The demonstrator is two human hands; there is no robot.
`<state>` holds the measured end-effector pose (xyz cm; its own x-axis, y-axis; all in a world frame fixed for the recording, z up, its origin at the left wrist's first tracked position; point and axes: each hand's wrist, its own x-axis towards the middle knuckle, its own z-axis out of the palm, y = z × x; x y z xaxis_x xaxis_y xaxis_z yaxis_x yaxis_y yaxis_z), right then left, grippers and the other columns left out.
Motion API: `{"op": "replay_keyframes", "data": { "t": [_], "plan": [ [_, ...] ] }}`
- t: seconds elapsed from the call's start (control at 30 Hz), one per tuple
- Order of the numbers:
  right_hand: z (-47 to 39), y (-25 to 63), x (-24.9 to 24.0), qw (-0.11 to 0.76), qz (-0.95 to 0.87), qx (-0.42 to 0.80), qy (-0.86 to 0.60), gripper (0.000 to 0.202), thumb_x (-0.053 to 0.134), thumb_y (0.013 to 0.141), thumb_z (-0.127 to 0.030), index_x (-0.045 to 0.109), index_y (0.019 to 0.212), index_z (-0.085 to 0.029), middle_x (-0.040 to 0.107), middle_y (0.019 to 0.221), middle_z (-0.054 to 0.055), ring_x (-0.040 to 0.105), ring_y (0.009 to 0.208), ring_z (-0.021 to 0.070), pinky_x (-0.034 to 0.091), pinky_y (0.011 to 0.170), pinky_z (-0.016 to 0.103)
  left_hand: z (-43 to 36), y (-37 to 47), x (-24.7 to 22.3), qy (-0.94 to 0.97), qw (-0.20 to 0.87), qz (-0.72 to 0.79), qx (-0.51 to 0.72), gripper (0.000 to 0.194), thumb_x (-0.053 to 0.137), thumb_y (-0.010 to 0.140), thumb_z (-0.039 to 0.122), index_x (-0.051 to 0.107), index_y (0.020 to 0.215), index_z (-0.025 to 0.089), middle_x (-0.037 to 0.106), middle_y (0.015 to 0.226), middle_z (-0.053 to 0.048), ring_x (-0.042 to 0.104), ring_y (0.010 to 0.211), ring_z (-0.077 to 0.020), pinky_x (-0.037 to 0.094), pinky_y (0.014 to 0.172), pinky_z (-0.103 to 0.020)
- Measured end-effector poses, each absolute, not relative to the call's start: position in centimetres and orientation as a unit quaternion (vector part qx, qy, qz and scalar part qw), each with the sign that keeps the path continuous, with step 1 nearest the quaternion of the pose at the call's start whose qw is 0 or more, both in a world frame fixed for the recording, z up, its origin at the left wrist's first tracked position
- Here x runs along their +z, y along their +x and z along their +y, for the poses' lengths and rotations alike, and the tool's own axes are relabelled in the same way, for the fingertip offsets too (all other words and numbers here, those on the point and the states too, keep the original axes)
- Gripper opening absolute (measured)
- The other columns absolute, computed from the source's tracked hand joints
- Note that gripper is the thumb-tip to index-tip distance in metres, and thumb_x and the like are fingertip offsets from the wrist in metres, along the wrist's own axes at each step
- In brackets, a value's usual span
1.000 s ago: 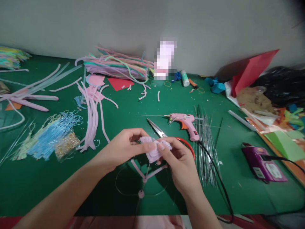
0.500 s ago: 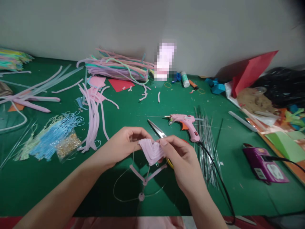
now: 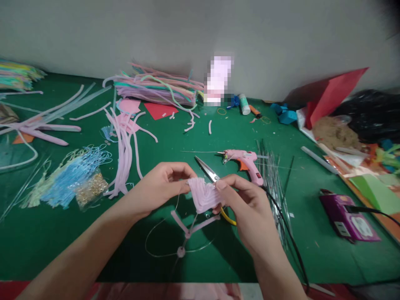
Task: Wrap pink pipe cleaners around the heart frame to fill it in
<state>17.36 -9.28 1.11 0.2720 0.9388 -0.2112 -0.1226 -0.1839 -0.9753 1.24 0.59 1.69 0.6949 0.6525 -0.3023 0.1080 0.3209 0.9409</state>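
Note:
A lilac pipe-cleaner piece [image 3: 203,197], folded in nested V-shaped rows, is pinched between my two hands above the table. My left hand [image 3: 167,182] grips its upper left corner with thumb and fingertips. On the other side, my right hand [image 3: 243,200] holds the right edge. Below the piece hangs a wire stem with a V of lilac pipe cleaner [image 3: 187,231], a small round lilac bead-like knob [image 3: 181,252] and a loop of thin wire. Scissors [image 3: 206,167] with yellow handles lie partly hidden behind my right hand.
A pink glue gun [image 3: 245,160] lies beyond my right hand, beside a bunch of thin wires [image 3: 275,187]. Further right sits a purple power box [image 3: 348,216] with a black cord. Blue tassels [image 3: 67,183], a bag of gold beads [image 3: 91,189] and lilac pipe cleaners [image 3: 123,162] lie left.
Both hands and the lilac piece have shifted slightly right, and the piece has tilted a little. The hanging stem and knob have swung slightly left and up. The grip is the same.

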Motion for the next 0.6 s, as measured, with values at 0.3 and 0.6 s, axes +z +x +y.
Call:
{"op": "replay_keyframes", "data": {
  "t": [0.3, 0.6],
  "plan": [
    [-9.0, 17.4, 1.2, 0.544, -0.336, 0.473, -0.606, 0.017, 0.067, 0.081, -0.035, 0.068, 0.074, -0.02, 0.064, 0.063, -0.002, 0.061, 0.051, 0.0098, 0.052, 0.05, 0.02, 0.0, 1.7, 0.9, 0.47, 0.815, 0.298, 0.162, 0.032, 0.072, 0.075, 0.044, 0.069, 0.085, 0.014, 0.067, 0.08, -0.003, 0.06, 0.074, -0.0132, 0.047, 0.069, -0.022],
    [-8.2, 19.3, 1.6, 0.508, -0.266, 0.658, -0.488, 0.015, 0.072, 0.078, -0.034, 0.071, 0.071, -0.02, 0.066, 0.059, -0.003, 0.06, 0.048, 0.0051, 0.051, 0.046, 0.011, -0.3, 2.1, 1.3, 0.462, 0.816, 0.313, 0.151, 0.007, 0.078, 0.071, 0.019, 0.072, 0.07, 0.014, 0.068, 0.069, 0.003, 0.056, 0.064, -0.0067, 0.043, 0.063, -0.015]
  ]
}}
